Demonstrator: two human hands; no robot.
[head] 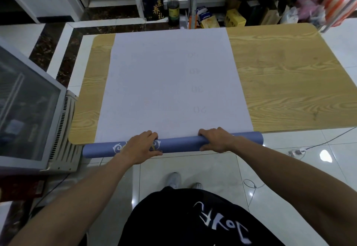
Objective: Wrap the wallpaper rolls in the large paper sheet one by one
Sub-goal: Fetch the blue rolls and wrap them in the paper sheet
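Wallpaper roll (179, 143), blue with a white swirl motif, lies along the near edge of the wooden table (280, 83), both ends jutting past the large paper sheet (170, 83) spread flat across the tabletop. Left hand (142, 147) and right hand (215, 139) each curl around the roll, fingers over the top, thumbs underneath (a firm closed grasp). Beyond the table, a yellow cardboard box (234, 18) sits on the floor, its contents not visible; the glass-fronted cabinet (25, 106) at left shows only blurred items inside.
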